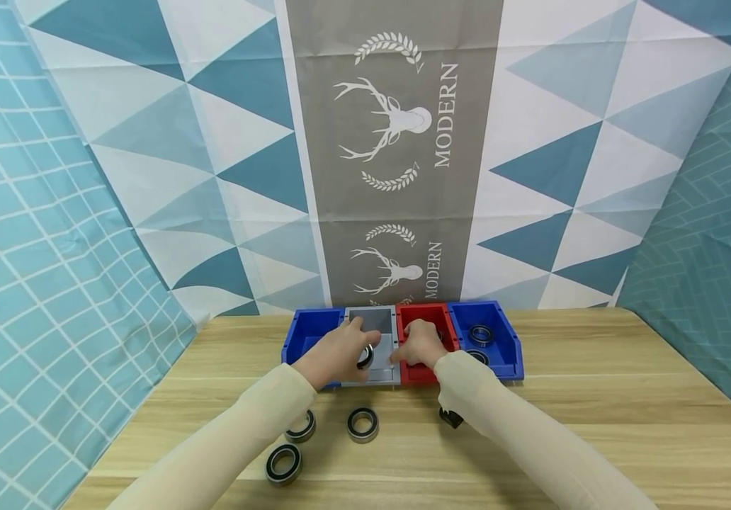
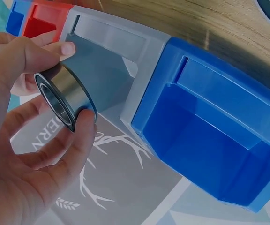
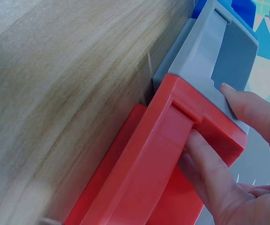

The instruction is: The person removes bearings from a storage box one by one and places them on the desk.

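My left hand (image 1: 342, 352) pinches a ball bearing (image 2: 68, 96) between thumb and fingertips, above the grey bin (image 1: 372, 320). In the left wrist view the bearing is tilted, its shiny outer ring and dark seal showing. My right hand (image 3: 247, 183) is at the red bin (image 3: 130, 164), its thumb at the grey bin's side and its fingers inside the red bin, gripping the adjoining walls between them. What lies deeper in the red bin is mostly hidden by that hand in the head view.
Blue bins flank the row, the left one (image 1: 311, 327) and the right one (image 1: 485, 312), which holds bearings (image 1: 482, 334). In front lie three loose bearings (image 1: 363, 425) on the wooden table (image 1: 582, 411). A small black object (image 1: 451, 418) is partly behind the right sleeve.
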Demonstrator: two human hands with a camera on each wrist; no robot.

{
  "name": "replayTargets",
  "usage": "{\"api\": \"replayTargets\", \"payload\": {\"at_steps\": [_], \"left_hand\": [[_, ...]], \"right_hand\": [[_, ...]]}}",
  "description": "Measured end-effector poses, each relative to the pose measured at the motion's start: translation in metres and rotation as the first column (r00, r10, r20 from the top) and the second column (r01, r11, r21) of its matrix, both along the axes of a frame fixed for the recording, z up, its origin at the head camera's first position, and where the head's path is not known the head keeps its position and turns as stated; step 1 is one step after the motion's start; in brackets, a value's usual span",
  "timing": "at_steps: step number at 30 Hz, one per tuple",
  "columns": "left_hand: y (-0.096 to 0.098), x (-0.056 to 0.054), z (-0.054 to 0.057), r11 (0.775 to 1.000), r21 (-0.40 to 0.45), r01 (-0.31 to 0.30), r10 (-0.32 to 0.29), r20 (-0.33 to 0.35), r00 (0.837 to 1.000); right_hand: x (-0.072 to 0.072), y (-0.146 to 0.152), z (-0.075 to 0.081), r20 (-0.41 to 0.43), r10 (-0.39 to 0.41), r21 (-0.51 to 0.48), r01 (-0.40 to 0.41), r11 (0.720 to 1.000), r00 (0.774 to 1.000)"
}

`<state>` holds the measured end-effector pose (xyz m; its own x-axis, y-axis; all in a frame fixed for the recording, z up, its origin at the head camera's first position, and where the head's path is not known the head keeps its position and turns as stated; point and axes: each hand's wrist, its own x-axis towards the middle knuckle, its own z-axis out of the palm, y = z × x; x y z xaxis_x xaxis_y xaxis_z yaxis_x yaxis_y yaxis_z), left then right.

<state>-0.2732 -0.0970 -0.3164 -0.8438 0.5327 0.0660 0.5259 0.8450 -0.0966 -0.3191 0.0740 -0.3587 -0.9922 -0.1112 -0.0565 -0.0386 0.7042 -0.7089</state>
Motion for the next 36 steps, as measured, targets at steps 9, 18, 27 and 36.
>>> {"api": "replayTargets", "payload": {"at_steps": [9, 18, 27, 36], "left_hand": [[-0.004, 0.007, 0.0, 0.999, 0.012, 0.034, -0.034, -0.017, 0.999], [-0.001, 0.012, 0.0, 0.999, 0.023, 0.047, -0.047, -0.01, 0.999], [0.001, 0.016, 0.0, 0.998, 0.035, 0.042, -0.043, 0.012, 0.999], [0.001, 0.021, -0.001, 0.999, 0.023, 0.044, -0.044, 0.005, 0.999]], "right_hand": [[0.001, -0.001, 0.001, -0.004, -0.01, 0.009, 0.01, 1.0, 1.0], [0.0, -0.001, -0.001, 0.014, -0.01, -0.006, 0.01, 1.0, 1.0], [0.0, -0.001, -0.001, 0.0, -0.008, 0.014, 0.008, 1.0, 1.0], [0.001, -0.001, 0.0, -0.008, -0.019, 0.028, 0.019, 0.999, 1.0]]}}
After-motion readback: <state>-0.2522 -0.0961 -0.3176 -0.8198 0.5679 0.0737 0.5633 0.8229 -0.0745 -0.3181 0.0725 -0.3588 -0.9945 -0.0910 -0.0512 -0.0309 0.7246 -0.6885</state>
